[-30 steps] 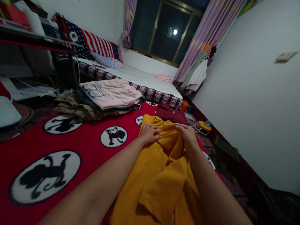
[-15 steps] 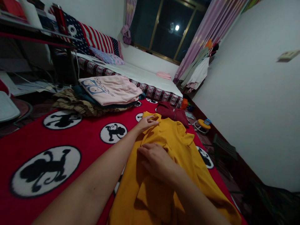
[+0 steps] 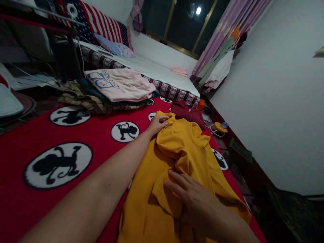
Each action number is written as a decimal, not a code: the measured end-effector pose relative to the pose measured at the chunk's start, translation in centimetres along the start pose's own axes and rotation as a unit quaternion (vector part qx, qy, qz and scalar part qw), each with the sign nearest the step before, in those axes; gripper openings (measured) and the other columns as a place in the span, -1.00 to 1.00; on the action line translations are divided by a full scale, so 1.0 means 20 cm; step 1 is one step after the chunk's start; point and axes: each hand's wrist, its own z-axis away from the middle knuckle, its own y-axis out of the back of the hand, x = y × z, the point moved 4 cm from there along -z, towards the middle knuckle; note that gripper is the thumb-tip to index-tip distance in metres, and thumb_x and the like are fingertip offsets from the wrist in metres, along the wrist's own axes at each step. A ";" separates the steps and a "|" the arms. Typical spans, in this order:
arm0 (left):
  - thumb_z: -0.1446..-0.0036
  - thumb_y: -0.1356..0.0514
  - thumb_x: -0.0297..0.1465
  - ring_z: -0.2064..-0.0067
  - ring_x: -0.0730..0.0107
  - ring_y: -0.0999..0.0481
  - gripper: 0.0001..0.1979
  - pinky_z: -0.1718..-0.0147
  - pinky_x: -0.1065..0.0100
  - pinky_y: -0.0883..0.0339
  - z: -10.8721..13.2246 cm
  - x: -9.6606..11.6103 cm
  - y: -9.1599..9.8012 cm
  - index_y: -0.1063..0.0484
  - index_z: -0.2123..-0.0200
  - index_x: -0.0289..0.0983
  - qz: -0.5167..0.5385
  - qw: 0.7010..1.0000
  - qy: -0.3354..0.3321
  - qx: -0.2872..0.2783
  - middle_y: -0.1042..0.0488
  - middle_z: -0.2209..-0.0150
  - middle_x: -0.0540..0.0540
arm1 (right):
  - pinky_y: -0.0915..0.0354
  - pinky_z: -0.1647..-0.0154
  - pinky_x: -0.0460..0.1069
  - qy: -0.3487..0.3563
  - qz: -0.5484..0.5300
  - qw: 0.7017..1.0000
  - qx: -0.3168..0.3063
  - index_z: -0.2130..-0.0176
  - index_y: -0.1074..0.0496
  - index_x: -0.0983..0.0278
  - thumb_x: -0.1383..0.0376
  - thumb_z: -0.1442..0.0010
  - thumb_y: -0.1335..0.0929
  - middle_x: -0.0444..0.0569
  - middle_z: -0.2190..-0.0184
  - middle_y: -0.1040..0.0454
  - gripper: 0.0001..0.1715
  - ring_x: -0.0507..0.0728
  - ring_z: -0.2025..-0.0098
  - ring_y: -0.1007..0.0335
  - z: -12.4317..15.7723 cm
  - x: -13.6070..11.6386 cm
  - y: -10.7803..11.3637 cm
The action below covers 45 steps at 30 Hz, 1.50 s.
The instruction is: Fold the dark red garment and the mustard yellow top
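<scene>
A mustard-yellow garment [image 3: 149, 189] with ruffled edges near its top lies spread on a red blanket [image 3: 106, 158], its middle bunched into loose folds. My left hand [image 3: 157, 125] rests at the garment's upper left edge, fingers stretched over the cloth near the shoulder. Lower down, my right hand [image 3: 193, 192] lies over a loose yellow flap, its fingers extended and slightly apart. The right thumb is mostly hidden beneath the hand. Just beyond the garment's top lies a folded maroon garment [image 3: 187, 113].
At the back left, a pile of folded clothes has a pale pink printed garment [image 3: 121, 84] on top. Behind it stands a low bed [image 3: 157, 69]. A yellow-topped stool [image 3: 220, 127] and a dark folding stool [image 3: 240, 152] stand by the right wall.
My right hand has moved down and right from the bunched folds to the lower flap. My left hand stays by the garment's upper left edge. The view has tilted slightly downward.
</scene>
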 end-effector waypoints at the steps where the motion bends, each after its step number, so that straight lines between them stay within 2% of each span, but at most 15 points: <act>1: 0.10 -0.25 -0.51 0.43 0.42 -0.46 -0.62 0.39 0.42 -0.33 0.00 0.00 0.00 -0.55 0.13 -0.37 0.008 1.000 0.002 -0.002 -0.56 0.43 -0.06 | -0.26 -0.08 0.08 -0.015 -0.001 1.000 0.008 0.02 -0.43 0.19 0.49 -0.08 -0.33 0.03 -0.12 -0.39 -0.54 0.21 -0.12 -0.31 -0.01 0.01 -0.02; 4: 0.11 -0.25 -0.50 0.41 0.41 -0.48 -0.63 0.38 0.42 -0.34 0.01 0.00 0.00 -0.55 0.14 -0.40 0.035 0.999 0.009 -0.002 -0.57 0.40 -0.10 | -0.31 0.04 0.03 -0.075 -0.034 0.993 0.089 0.26 -0.47 0.22 0.43 -0.21 -0.28 -0.01 0.14 -0.54 -0.80 0.15 0.09 -0.45 -0.04 0.06 -0.03; 8: 0.10 -0.25 -0.48 0.40 0.40 -0.51 -0.61 0.38 0.41 -0.36 0.01 0.00 0.01 -0.53 0.12 -0.40 0.066 0.998 0.020 0.005 -0.57 0.38 -0.12 | -0.33 0.16 -0.02 -0.119 -0.181 0.953 0.213 0.17 -0.44 0.22 0.32 -0.31 -0.20 0.00 0.26 -0.54 -0.76 0.13 0.19 -0.47 0.05 0.03 0.11; 14: 0.11 -0.27 -0.46 0.36 0.38 -0.53 -0.61 0.37 0.42 -0.37 0.01 0.00 0.02 -0.53 0.12 -0.39 0.085 0.996 0.028 0.025 -0.56 0.38 -0.09 | -0.32 0.08 -0.05 -0.057 -0.383 0.922 0.006 0.17 -0.53 0.16 0.07 -0.22 -0.36 -0.05 0.23 -0.56 -0.72 0.11 0.15 -0.48 0.09 -0.16 0.22; 16: 0.12 -0.28 -0.46 0.35 0.38 -0.53 -0.60 0.36 0.42 -0.37 0.02 0.00 0.03 -0.53 0.12 -0.38 0.089 0.995 0.030 0.027 -0.56 0.38 -0.09 | -0.35 0.20 -0.05 -0.083 -0.413 0.905 0.058 0.26 -0.52 0.24 0.03 -0.26 -0.30 -0.04 0.34 -0.56 -0.63 0.09 0.27 -0.49 0.02 -0.05 0.19; 18: 0.11 -0.27 -0.45 0.35 0.38 -0.54 -0.60 0.34 0.41 -0.39 0.02 0.00 0.02 -0.53 0.11 -0.37 0.094 0.995 0.031 0.026 -0.56 0.39 -0.08 | -0.34 0.37 -0.06 -0.162 -0.395 0.886 0.178 0.34 -0.45 0.29 0.03 -0.28 -0.26 -0.04 0.44 -0.51 -0.58 0.07 0.41 -0.45 -0.06 0.16 0.13; 20: 0.11 -0.28 -0.44 0.35 0.37 -0.54 -0.59 0.32 0.39 -0.41 0.02 0.00 0.02 -0.53 0.11 -0.36 0.098 0.994 0.030 0.025 -0.57 0.39 -0.08 | -0.34 0.40 -0.04 -0.254 -0.311 0.871 0.283 0.18 -0.42 0.30 0.04 -0.15 -0.35 -0.01 0.32 -0.51 -0.61 0.08 0.41 -0.44 -0.12 0.38 0.06; 22: 0.11 -0.28 -0.44 0.34 0.36 -0.56 -0.61 0.30 0.37 -0.42 0.02 0.00 0.02 -0.54 0.12 -0.35 0.103 0.994 0.028 0.024 -0.59 0.36 -0.09 | -0.34 0.40 -0.01 -0.297 -0.281 0.858 0.310 0.04 -0.36 0.30 0.08 -0.04 -0.41 -0.02 0.31 -0.51 -0.46 0.10 0.41 -0.44 -0.18 0.53 -0.02; 25: 0.09 -0.27 -0.44 0.28 0.34 -0.58 -0.65 0.24 0.35 -0.44 0.01 -0.01 0.02 -0.55 0.15 -0.36 0.110 0.993 0.026 0.027 -0.61 0.29 -0.13 | -0.34 0.41 -0.02 -0.287 -0.328 0.839 0.324 0.15 -0.41 0.30 0.14 0.03 -0.41 -0.09 0.44 -0.49 -0.55 0.11 0.44 -0.42 -0.25 0.62 -0.07; 29: 0.01 -0.22 -0.48 0.18 0.33 -0.58 -0.68 0.14 0.33 -0.43 -0.01 -0.03 0.02 -0.54 0.14 -0.38 0.108 0.992 0.020 0.058 -0.60 0.16 -0.19 | -0.29 0.44 -0.06 -0.297 -0.302 0.780 0.460 0.28 -0.43 0.29 0.17 -0.04 -0.35 -0.08 0.45 -0.49 -0.73 0.07 0.46 -0.38 -0.21 0.63 -0.04; 31: -0.01 -0.19 -0.51 0.16 0.33 -0.58 -0.71 0.11 0.33 -0.43 -0.02 -0.04 0.02 -0.54 0.15 -0.37 0.095 0.993 0.018 0.072 -0.60 0.14 -0.19 | -0.25 0.45 -0.07 -0.321 -0.210 0.821 0.422 0.30 -0.46 0.26 0.23 -0.03 -0.34 -0.11 0.48 -0.48 -0.80 0.07 0.47 -0.36 -0.19 0.63 -0.03; 33: -0.02 -0.18 -0.53 0.18 0.32 -0.59 -0.76 0.11 0.31 -0.43 -0.03 -0.06 0.01 -0.56 0.22 -0.37 0.071 0.994 0.015 0.076 -0.61 0.19 -0.18 | -0.23 0.42 -0.05 -0.342 -0.101 0.878 0.318 0.34 -0.49 0.22 0.29 0.00 -0.33 -0.11 0.49 -0.48 -0.83 0.09 0.45 -0.37 -0.21 0.64 -0.02; 35: -0.01 -0.18 -0.55 0.20 0.31 -0.59 -0.81 0.10 0.28 -0.43 -0.03 -0.06 0.00 -0.58 0.31 -0.35 0.039 0.996 0.010 0.074 -0.62 0.25 -0.16 | -0.25 0.36 -0.03 -0.337 -0.026 0.903 0.265 0.32 -0.51 0.22 0.32 0.00 -0.33 -0.06 0.38 -0.52 -0.81 0.11 0.38 -0.41 -0.24 0.65 0.01; 40: 0.04 -0.16 -0.64 0.16 0.28 -0.58 -0.71 0.04 0.24 -0.40 -0.01 -0.03 -0.02 -0.60 0.28 -0.30 -0.023 0.999 -0.014 0.043 -0.62 0.23 -0.12 | -0.31 0.19 -0.01 -0.247 -0.066 0.906 0.337 0.27 -0.50 0.27 0.36 -0.08 -0.27 -0.01 0.27 -0.56 -0.76 0.10 0.28 -0.46 -0.47 0.71 0.19; 45: 0.06 -0.14 -0.70 0.10 0.30 -0.57 -0.60 0.01 0.27 -0.40 0.01 0.02 -0.05 -0.57 0.17 -0.28 -0.045 0.998 -0.037 0.010 -0.60 0.14 -0.11 | -0.32 0.18 -0.05 -0.277 -0.089 0.893 0.344 -0.02 -0.43 0.30 0.43 -0.10 -0.26 -0.03 0.27 -0.57 -0.53 0.09 0.25 -0.48 -0.76 0.87 0.26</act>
